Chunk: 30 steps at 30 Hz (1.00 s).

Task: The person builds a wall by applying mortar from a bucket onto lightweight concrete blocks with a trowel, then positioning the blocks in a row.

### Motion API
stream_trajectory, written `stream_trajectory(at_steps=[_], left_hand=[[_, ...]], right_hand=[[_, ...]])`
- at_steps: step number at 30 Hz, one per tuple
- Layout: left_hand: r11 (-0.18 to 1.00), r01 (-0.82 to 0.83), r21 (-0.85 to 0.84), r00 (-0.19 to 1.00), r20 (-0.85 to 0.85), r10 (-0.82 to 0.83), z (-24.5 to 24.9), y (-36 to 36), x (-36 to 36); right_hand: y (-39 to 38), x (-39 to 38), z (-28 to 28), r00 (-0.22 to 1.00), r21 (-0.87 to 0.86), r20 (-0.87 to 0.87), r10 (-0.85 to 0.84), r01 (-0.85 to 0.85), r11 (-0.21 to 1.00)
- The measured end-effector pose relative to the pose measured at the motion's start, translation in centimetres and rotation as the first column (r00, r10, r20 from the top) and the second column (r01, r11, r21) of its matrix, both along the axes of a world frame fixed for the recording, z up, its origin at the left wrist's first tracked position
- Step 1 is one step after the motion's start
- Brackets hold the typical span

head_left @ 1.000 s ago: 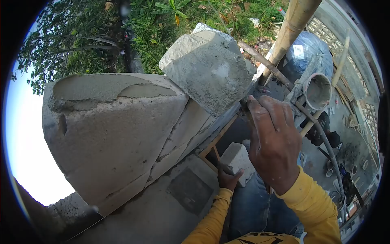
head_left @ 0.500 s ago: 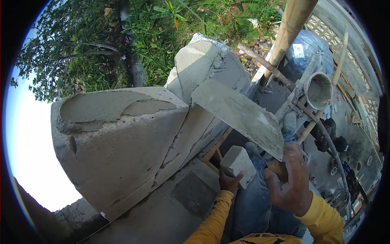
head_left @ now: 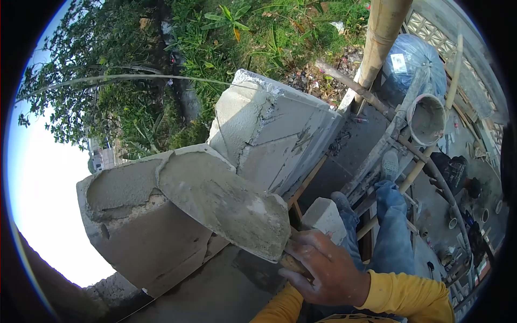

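My right hand [head_left: 329, 269] is closed round the wooden handle [head_left: 294, 264] of a trowel. Its wide, mortar-smeared blade [head_left: 229, 207] rests its far end against the wet mortar [head_left: 121, 183] on top of the near wall block [head_left: 156, 245]. A pale block piece [head_left: 325, 218] is held up over my legs, partly covered by my right hand. My left hand is hidden behind the right one; only its yellow sleeve [head_left: 280, 307] shows. Half a second ago its fingers were round that piece, which is still held up in about the same place.
Another mortar-coated wall section [head_left: 285, 132] stands beyond the block. Bamboo poles [head_left: 379, 43] form a scaffold at the right, with a bucket [head_left: 426, 119] and a stuffed plastic bag [head_left: 414, 70] by it. Far below, a person in dark clothes [head_left: 449, 169] is among several buckets.
My right hand has swung the trowel left and down, from above my lap onto the mortar on the near block. My left hand has gone out of sight behind it. The view has shifted slightly.
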<state>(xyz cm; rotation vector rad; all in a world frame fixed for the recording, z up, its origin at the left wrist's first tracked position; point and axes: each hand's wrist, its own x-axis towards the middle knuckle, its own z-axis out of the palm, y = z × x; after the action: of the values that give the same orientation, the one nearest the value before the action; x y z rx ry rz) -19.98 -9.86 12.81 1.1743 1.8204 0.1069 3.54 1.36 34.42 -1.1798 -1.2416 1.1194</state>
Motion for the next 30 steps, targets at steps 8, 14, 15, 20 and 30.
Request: stream_trajectory(at_steps=[8,14,15,20,30], left_hand=[[0.998,0.058,0.028,0.998,0.015,-0.059,-2.8,3.8,3.2],[0.998,-0.042,0.048,0.997,0.074,0.038,-7.0,4.2,4.7],[0.998,0.000,0.055,0.999,0.033,-0.001,-7.2,4.3,4.7],[0.987,0.151,0.044,0.986,-0.077,-0.148,-9.5,4.9,5.8],[0.993,0.117,-0.030,0.990,-0.080,-0.119,-10.2,6.6,11.7]], right_hand=[[-11.9,13.2,-10.2,0.919,-0.369,0.389,-0.061,0.217,0.904],[-15.8,28.2,-24.2,0.455,-0.431,0.882,0.124,0.672,0.602],[-15.3,30.5,-26.5,0.417,-0.449,0.887,0.200,0.676,0.584],[-10.2,38.9,-39.8,0.203,-0.516,0.826,0.526,0.648,0.560],[-5.7,39.9,-51.8,0.288,-0.708,0.650,0.703,0.566,0.423]])
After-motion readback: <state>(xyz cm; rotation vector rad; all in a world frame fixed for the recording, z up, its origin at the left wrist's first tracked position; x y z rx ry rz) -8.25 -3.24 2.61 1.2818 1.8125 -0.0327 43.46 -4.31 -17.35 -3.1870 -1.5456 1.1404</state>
